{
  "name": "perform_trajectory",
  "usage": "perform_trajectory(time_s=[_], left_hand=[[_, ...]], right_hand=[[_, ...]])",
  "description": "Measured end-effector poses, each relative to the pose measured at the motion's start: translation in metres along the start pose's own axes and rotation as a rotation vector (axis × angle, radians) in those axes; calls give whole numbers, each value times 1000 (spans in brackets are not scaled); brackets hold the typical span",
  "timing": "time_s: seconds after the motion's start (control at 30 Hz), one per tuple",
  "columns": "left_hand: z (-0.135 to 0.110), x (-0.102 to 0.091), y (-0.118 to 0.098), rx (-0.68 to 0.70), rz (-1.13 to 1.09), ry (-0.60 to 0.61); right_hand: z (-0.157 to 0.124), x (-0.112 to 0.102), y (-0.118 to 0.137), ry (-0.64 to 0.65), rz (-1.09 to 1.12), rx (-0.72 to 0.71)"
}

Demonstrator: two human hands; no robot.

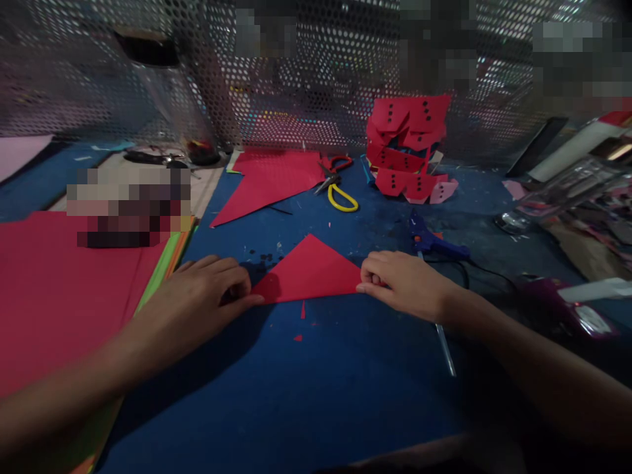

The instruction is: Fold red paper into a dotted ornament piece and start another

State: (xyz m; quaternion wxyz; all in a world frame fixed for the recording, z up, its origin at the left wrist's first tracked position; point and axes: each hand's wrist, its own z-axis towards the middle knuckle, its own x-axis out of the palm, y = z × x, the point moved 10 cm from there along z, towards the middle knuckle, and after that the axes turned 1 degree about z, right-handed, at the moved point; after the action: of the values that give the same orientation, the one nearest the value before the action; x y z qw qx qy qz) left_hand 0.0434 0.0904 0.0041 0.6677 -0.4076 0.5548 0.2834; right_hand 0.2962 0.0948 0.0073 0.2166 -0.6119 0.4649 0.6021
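A red paper triangle [310, 271] lies flat on the blue table [316, 382], its long edge toward me. My left hand [207, 289] rests on the triangle's left corner, fingers curled and pressed on the paper. My right hand [402, 282] pinches the right corner with closed fingers. Small red scraps [302, 311] lie just below the triangle.
A stack of red and coloured sheets [64, 289] lies at the left. Further back are a larger red sheet [269, 178], scissors [338, 184], a pile of folded red pieces with black dots [407, 148], and a blue glue gun [432, 242]. A perforated metal screen [316, 72] closes the back.
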Motion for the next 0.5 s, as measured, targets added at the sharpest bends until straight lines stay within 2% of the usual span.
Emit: perform_trajectory(time_s=[0.3,0.5], left_hand=[[0,-1,-3,31,-26,-18],[-2,-6,-27,160,-78,-44]], right_hand=[[-1,-1,-2,14,3,14],[-2,-3,-2,21,-13,31]])
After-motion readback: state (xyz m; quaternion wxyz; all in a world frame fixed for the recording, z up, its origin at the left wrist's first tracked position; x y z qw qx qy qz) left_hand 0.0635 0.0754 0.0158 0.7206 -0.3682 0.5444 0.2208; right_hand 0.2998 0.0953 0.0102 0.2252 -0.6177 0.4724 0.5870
